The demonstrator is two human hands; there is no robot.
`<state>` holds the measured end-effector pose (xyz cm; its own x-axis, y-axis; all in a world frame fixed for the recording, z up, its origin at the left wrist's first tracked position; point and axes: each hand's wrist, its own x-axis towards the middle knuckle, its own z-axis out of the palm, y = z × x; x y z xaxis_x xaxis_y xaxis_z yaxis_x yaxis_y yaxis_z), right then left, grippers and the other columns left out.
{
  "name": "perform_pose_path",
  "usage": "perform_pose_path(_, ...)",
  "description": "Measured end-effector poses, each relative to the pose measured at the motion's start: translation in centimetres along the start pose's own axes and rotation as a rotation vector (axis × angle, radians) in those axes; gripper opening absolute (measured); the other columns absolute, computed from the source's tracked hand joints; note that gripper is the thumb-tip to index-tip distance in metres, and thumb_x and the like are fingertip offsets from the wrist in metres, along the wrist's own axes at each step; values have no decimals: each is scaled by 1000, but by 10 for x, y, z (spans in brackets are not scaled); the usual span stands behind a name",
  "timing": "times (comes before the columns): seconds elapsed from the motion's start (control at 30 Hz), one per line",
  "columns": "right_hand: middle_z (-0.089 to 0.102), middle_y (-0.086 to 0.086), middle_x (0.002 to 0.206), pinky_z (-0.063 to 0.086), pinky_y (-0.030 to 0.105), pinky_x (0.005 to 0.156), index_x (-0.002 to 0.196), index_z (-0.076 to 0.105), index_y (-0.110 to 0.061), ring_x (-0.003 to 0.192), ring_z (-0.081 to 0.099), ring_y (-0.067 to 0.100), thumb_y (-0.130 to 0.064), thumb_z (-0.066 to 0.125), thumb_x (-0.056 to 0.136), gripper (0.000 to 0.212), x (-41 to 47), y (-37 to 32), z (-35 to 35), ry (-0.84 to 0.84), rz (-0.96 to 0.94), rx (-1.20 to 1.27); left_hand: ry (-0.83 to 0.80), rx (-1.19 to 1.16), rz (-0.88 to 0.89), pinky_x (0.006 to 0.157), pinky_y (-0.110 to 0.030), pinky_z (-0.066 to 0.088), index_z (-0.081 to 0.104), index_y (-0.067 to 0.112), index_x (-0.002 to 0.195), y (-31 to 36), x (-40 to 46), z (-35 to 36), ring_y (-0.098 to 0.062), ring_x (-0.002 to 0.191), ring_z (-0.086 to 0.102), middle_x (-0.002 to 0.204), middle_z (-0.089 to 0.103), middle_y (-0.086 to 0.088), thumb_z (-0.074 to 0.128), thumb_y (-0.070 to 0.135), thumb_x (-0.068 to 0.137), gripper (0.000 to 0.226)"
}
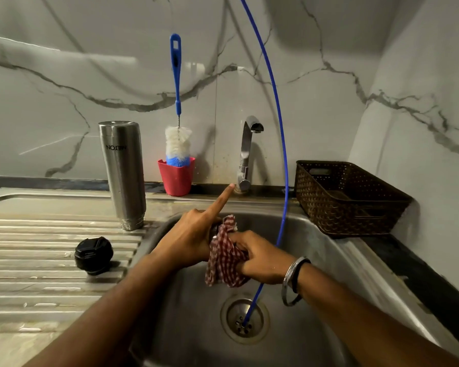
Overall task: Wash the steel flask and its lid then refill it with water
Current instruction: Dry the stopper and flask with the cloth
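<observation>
Washing seems done, refilling not: the cylindrical steel flask (pixel 123 176) is stood inverted on the left draining surface (pixel 37 234), its black round lid (pixel 93 255) nearer, while a red-checked cloth (pixel 224 256) is grasped by both hands (pixel 194 238) (pixel 260 258).

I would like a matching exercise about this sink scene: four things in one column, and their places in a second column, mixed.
Things:
1. steel flask
2. black lid
3. bottle brush
4. checked cloth

Places:
A. standing in the red cup
B. held between both hands over the sink
C. upside down on the drainboard
D. lying on the drainboard, nearer the person

Pairs: 1-C, 2-D, 3-A, 4-B
</observation>
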<state>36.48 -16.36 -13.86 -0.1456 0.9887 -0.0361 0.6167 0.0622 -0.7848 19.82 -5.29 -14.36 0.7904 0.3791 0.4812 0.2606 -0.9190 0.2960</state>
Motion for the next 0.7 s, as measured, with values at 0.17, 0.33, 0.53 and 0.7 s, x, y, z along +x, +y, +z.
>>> perform_pose_path(0.17, 69, 21, 113, 54, 33, 94, 114, 64, -4, 107, 66, 24, 14, 55, 77, 43, -1, -1, -6, 81, 16, 252, 93, 36, 65, 81, -40, 55, -12, 37, 161, 9, -2, 6, -15, 82, 61, 95, 66, -1, 68, 34, 93, 105)
perform_pose_path(0.33, 69, 21, 114, 49, 51, 103, 113, 65, 3, 113, 64, 33, -3, 64, 68, 45, 3, 4, -3, 80, 77, 339, 28, 44, 40, 97, -37, 54, -20, 40, 158, 6, 1, 4, -15, 96, 68, 111, 73, -5, 73, 34, 91, 114)
perform_pose_path(0.53, 48, -8, 141, 32, 37, 114, 133, 56, -29, 133, 34, 24, -15, 64, 88, 47, 3, 0, 10, 136, -270, -820, -102, -36, -71, 100, -35, 51, -10, 42, 160, -23, -3, -7, -14, 101, 66, 111, 71, 0, 92, 33, 69, 137)
perform_pose_path(0.7, 51, -1, 137, 46, 37, 104, 124, 63, -22, 122, 50, 21, -6, 61, 89, 38, 3, -5, 16, 80, -48, -324, -45, 59, 61, 84, -7, 41, -5, 30, 163, -10, -3, 0, 4, 79, 55, 94, 57, 16, 83, 30, 82, 120)
